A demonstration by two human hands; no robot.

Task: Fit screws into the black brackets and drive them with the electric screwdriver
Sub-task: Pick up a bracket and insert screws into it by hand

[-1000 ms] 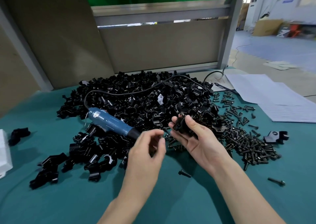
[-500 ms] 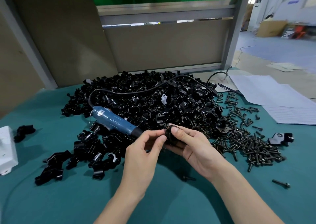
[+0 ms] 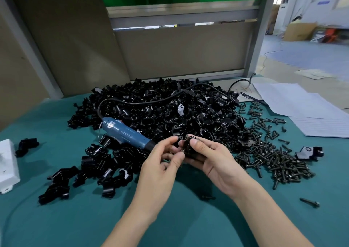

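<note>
Beside the electric screwdriver [image 3: 124,133] tip, the right hand [image 3: 217,163] is gripping 1 black bracket [image 3: 188,149], the left hand [image 3: 160,171] pinching its side.

No text can be read; the label [image 3: 111,125] on the electric screwdriver [image 3: 126,134] is too blurred.

head view looks forward and down, close over the table [image 3: 56,218].

Bare forearms enter from 6 and 5 o'clock, and the hands meet mid-frame. The right hand [image 3: 213,158], at 3 o'clock of the left hand [image 3: 160,164], cups a black bracket [image 3: 188,150], thumb on top. The left thumb and forefinger pinch the bracket's 9 o'clock side.
</note>
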